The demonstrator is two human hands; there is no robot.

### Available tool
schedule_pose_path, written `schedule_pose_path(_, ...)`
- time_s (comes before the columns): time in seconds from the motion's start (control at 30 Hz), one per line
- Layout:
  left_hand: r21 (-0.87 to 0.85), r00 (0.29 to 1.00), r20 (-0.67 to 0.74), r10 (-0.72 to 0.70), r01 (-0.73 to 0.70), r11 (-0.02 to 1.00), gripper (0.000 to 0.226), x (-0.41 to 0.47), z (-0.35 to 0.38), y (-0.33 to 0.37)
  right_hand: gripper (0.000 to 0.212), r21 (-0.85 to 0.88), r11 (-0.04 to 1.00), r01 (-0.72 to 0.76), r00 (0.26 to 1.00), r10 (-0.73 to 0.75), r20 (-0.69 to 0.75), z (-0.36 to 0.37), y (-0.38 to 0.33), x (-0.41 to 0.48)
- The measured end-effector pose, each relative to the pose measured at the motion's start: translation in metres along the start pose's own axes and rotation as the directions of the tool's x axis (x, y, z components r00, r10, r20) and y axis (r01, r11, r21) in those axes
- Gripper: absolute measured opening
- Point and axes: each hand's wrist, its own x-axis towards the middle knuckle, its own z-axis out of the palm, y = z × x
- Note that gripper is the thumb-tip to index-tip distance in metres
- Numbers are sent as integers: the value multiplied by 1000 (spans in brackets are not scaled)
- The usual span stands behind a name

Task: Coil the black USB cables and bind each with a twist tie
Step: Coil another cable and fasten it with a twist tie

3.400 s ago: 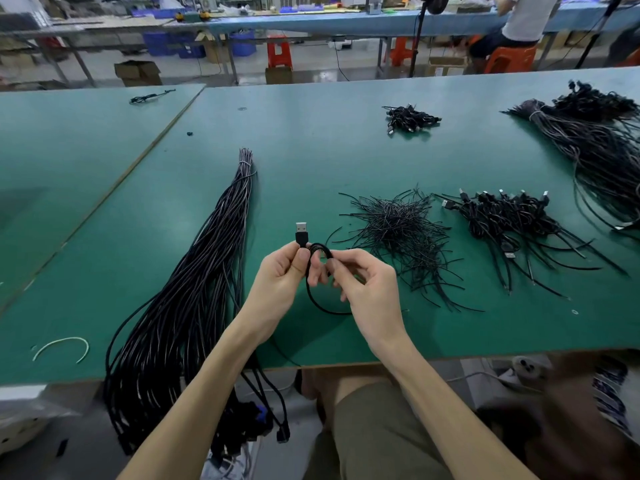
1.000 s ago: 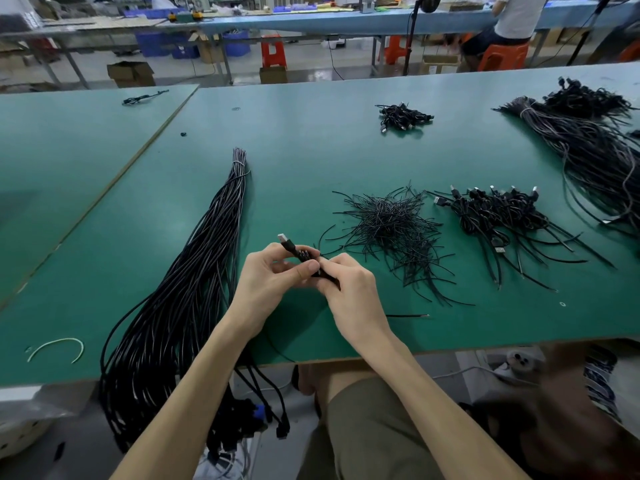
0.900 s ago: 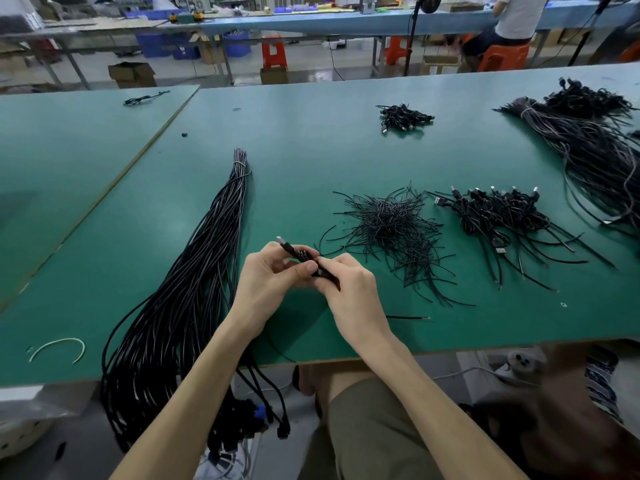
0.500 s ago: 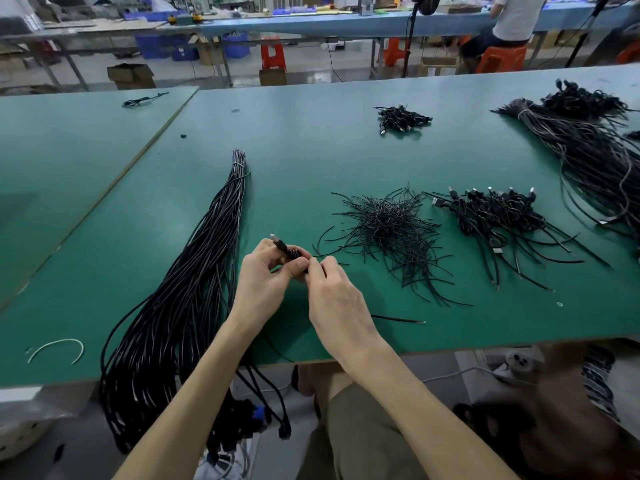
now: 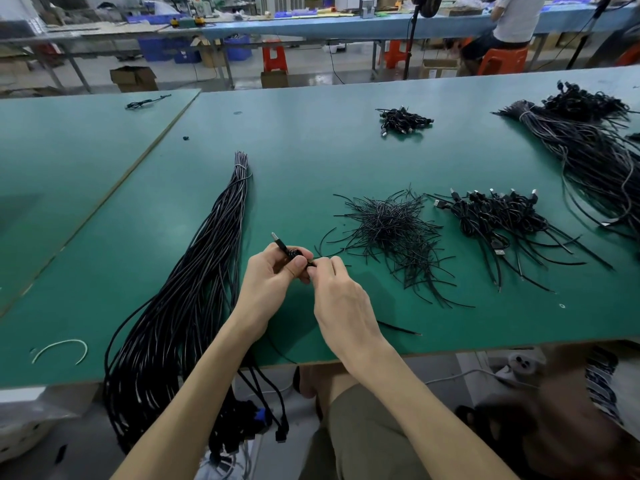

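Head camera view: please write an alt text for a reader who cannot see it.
A left hand grips a small coiled black USB cable above a green table; the right hand pinches it. A long bundle of black cables lies left of them, a pile of black twist ties right.

A long bundle of uncoiled cables (image 5: 194,289) is blocking the left, trailing over the near edge. Twist ties (image 5: 391,230) and bound cables (image 5: 502,216) are crowding the right; bare tabletop (image 5: 298,188) is lying open between them.
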Motion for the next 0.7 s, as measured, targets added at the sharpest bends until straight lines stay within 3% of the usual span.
schedule_pose_path(0.17, -7, 1000, -4, -4, 4, 1000, 15, -1, 0, 3, 28, 11, 1000, 5, 1000, -5, -3, -3, -2, -1)
schedule_pose_path(0.57, -33, 995, 94, -31, 34, 999, 10, 0, 3, 6, 27, 379, 920, -100, 993, 68, 96, -5, 13, 5)
schedule_pose_path(0.7, -136, 987, 125, -102, 119, 983, 17, 2, 0, 4, 27, 400, 912, -93, 995, 67, 80, -4, 16, 7)
